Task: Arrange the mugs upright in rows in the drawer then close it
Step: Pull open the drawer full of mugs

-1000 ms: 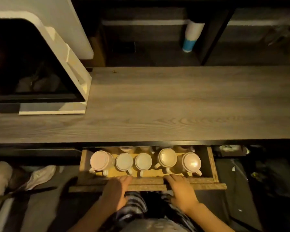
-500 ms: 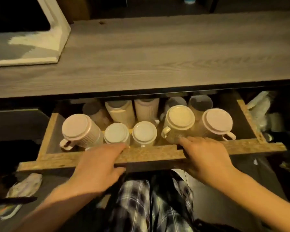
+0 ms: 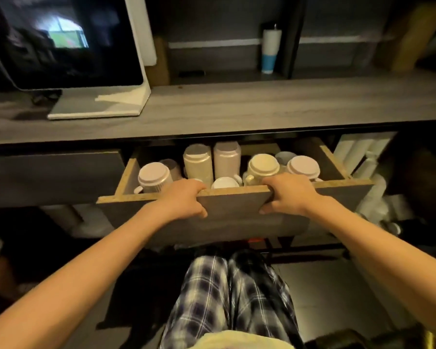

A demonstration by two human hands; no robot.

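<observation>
Two hands held the top edge of the pulled-out grey-fronted chipboard drawer (image 3: 234,206) beneath the grey wood-grain counter (image 3: 237,107). The left hand (image 3: 184,197) and right hand (image 3: 287,192) each had fingers (image 3: 196,187) curled over the rim, thumbs against the front panel. Inside, pale ribbed mugs (image 3: 263,166) crowded together just behind those fingers. A white-framed monitor (image 3: 61,41) stood at the counter's left.

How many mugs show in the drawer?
8. Front row: left mug, white mug, cream mug, pink mug; behind: dark mug, two tall mugs, grey mug. Left hand may hide more.
</observation>
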